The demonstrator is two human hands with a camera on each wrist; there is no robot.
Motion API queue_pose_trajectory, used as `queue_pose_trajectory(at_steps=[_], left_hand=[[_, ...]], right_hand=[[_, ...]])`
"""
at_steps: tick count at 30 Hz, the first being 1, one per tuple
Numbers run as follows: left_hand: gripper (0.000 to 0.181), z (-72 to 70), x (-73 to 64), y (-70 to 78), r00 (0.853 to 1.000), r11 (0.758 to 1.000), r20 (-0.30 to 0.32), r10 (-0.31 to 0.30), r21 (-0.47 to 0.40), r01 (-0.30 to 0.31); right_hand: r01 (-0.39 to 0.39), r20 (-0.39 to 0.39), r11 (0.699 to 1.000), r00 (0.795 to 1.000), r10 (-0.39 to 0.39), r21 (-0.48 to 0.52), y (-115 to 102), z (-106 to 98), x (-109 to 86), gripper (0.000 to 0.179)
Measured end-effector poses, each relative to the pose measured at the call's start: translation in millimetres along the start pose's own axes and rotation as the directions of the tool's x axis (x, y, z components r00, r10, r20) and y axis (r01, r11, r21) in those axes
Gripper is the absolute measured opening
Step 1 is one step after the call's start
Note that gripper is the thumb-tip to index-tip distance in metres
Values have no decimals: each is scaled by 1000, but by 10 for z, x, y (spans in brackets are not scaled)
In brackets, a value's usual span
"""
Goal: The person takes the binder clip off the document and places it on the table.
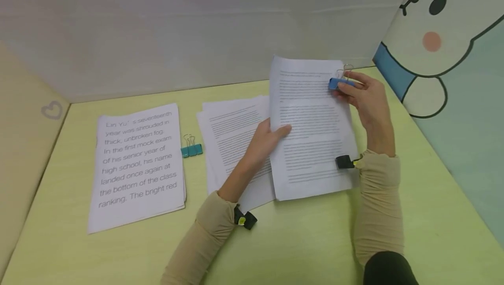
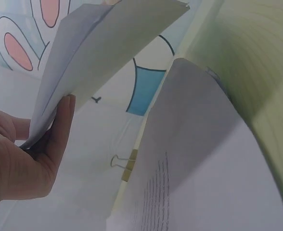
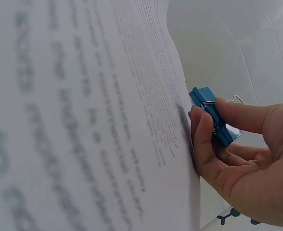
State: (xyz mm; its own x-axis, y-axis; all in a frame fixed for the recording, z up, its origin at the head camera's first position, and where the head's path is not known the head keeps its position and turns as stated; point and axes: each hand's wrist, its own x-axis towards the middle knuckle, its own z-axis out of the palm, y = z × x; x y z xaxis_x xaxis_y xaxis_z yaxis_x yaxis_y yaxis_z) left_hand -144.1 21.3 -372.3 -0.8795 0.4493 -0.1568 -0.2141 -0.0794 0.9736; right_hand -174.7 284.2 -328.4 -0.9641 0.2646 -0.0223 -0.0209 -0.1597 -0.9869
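My left hand grips a stack of printed sheets by its left edge, thumb on the front and fingers behind. The stack is raised and tilted above the table. At its upper right edge, my right hand pinches a blue binder clip between thumb and fingers, its wire handles raised. In the right wrist view, the blue clip sits by the paper's edge; I cannot tell whether it bites the sheets. Beneath and left of the raised stack lie more printed sheets, partly covered by it.
On the left lies a stack of large-print pages, with a teal binder clip by its right edge. The left wrist view shows a yellowish binder clip beyond the lying sheets. White and cartoon-printed walls bound the table.
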Motion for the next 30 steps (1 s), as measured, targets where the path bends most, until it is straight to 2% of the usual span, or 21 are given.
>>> queue_pose_trajectory(at_steps=[6,11,20,30], left_hand=[[35,94,59,-29,1000,1000,-1,9,-30,-9],[33,185,109,-54,1000,999,-28,-11,-39,10],[32,309,181,-73,997,998,-66,-49,-38,47],[38,372,322,-245,984,990,-112,-141,-10,141]], right_hand=[[-26,-34,1000,999,25,-10,-5,-61,-26,37],[-18,-56,1000,998,16,-22,-2,-131,-55,37],[-52,-129,997,990,60,65,25,-246,-41,20],[-157,-220,988,963,154,4,167,-470,37,17]])
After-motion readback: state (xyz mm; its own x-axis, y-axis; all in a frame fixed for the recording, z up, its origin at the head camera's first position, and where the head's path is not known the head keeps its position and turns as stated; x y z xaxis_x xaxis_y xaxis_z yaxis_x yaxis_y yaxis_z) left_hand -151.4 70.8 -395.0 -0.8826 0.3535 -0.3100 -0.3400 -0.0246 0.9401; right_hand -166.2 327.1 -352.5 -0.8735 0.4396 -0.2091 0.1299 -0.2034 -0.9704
